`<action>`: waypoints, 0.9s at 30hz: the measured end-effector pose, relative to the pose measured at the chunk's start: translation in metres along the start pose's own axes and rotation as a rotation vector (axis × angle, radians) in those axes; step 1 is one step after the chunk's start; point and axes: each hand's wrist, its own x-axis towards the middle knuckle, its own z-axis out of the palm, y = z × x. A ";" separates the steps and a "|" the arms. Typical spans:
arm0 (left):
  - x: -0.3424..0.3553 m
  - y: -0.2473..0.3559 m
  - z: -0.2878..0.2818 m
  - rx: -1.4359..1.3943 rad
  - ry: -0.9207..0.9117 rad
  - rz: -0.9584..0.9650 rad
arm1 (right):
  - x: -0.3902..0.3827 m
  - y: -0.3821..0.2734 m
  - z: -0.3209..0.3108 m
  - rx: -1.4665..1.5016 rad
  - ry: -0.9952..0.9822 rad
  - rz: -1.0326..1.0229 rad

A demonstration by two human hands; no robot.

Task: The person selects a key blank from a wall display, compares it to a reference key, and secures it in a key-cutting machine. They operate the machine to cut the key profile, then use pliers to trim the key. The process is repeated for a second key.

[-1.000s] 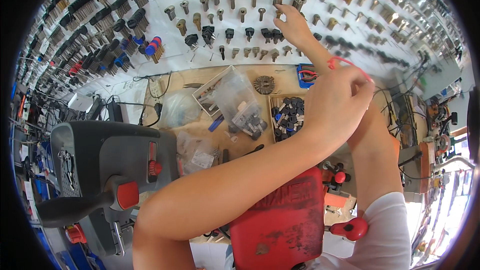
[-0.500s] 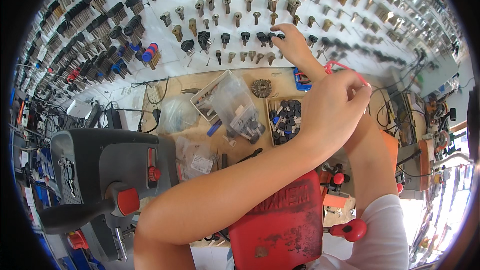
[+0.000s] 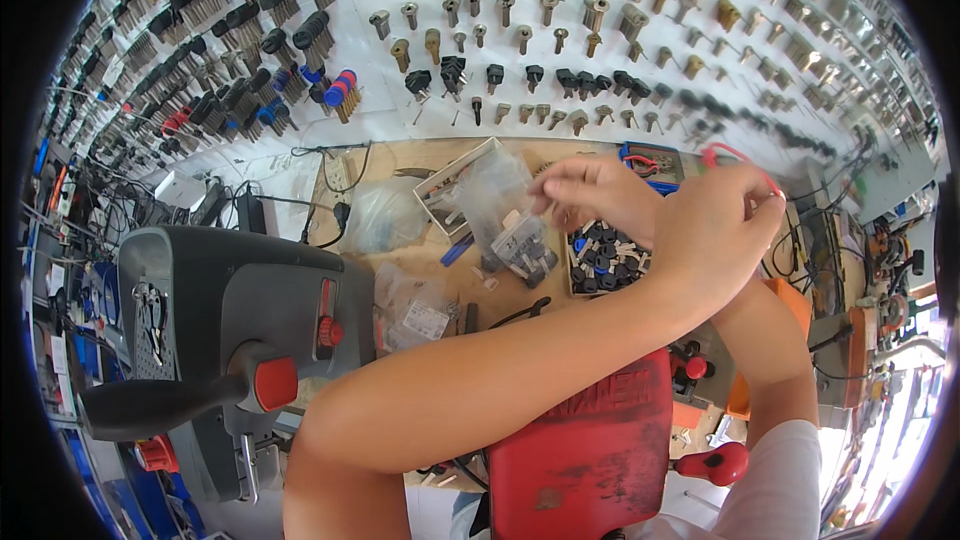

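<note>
My left hand (image 3: 715,225) reaches in from the lower left with its forearm lying across my right arm. Its fingers are closed on a thin red loop (image 3: 728,152), which sticks out beyond the thumb side; the rest of the loop is hidden. Over the bench, my right hand (image 3: 595,195) points left with fingers loosely bent and apart, and I see nothing in it. Just below it sits a box of black-headed keys (image 3: 608,258), partly covered by my arm. Beside the fingertips is a clear plastic bag (image 3: 495,205) with dark-headed keys inside.
A wall of hanging key blanks (image 3: 525,35) rises behind the bench. On the left stands a grey machine (image 3: 240,290) with a black lever. A red machine (image 3: 580,450) with a red knob (image 3: 722,463) is close in front. A blue tray (image 3: 655,168) lies at the back.
My right hand has come down from the hanging keys to above the bench, its fingers now more bent. My left hand keeps the red loop. The whole view has shifted slightly.
</note>
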 end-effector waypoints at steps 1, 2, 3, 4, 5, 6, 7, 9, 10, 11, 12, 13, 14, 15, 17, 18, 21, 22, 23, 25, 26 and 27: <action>0.000 0.003 0.001 0.033 -0.002 0.001 | -0.012 -0.008 0.006 0.002 -0.060 0.022; 0.000 0.006 0.002 0.066 -0.003 0.001 | -0.023 -0.017 0.011 0.006 -0.121 0.043; -0.001 0.007 0.003 0.104 -0.004 -0.002 | -0.031 -0.019 0.016 0.014 -0.183 0.063; -0.001 0.008 0.003 0.110 -0.004 0.000 | -0.036 -0.015 0.019 0.028 -0.253 0.036; -0.002 0.008 0.004 0.116 -0.002 0.001 | -0.041 -0.012 0.025 0.015 -0.317 0.026; -0.002 0.011 0.003 0.125 -0.002 0.007 | -0.046 -0.013 0.032 -0.001 -0.379 0.013; -0.003 0.014 0.002 0.122 -0.010 -0.003 | -0.050 -0.014 0.039 -0.018 -0.444 -0.001; -0.004 0.017 0.000 0.113 -0.031 -0.029 | -0.053 -0.014 0.047 -0.078 -0.529 -0.036; -0.003 0.015 0.001 0.116 -0.037 -0.030 | -0.054 -0.012 0.050 -0.113 -0.532 -0.034; -0.003 0.014 0.001 0.119 -0.040 -0.030 | -0.054 -0.012 0.050 -0.147 -0.523 -0.028; -0.002 0.013 0.002 0.131 -0.041 -0.034 | -0.054 -0.012 0.050 -0.178 -0.511 -0.024; -0.002 0.013 0.002 0.128 -0.040 -0.030 | -0.054 -0.012 0.050 -0.200 -0.494 -0.014; -0.003 0.014 0.001 0.125 -0.037 -0.026 | -0.055 -0.013 0.049 -0.213 -0.478 -0.003; -0.003 0.014 0.001 0.119 -0.035 -0.023 | -0.055 -0.013 0.049 -0.211 -0.464 0.013; -0.004 0.014 -0.001 0.118 -0.031 -0.035 | -0.055 -0.013 0.051 -0.146 -0.439 0.069; -0.004 0.013 0.000 0.113 -0.031 -0.040 | -0.056 -0.013 0.051 -0.092 -0.426 0.102; -0.005 0.014 0.001 0.114 -0.014 -0.027 | -0.058 -0.017 0.053 -0.094 -0.368 0.173; -0.005 0.013 0.002 0.106 -0.016 -0.030 | -0.059 -0.018 0.054 -0.118 -0.346 0.194; -0.005 0.013 0.002 0.097 -0.018 -0.034 | -0.059 -0.016 0.054 -0.110 -0.334 0.175; -0.004 0.013 0.003 0.097 -0.018 -0.030 | -0.060 -0.013 0.052 -0.103 -0.307 0.138; -0.004 0.013 0.005 0.105 -0.018 -0.028 | -0.061 -0.013 0.051 -0.103 -0.296 0.151; -0.004 0.014 0.003 0.121 -0.013 -0.029 | -0.060 -0.014 0.053 -0.100 -0.292 0.160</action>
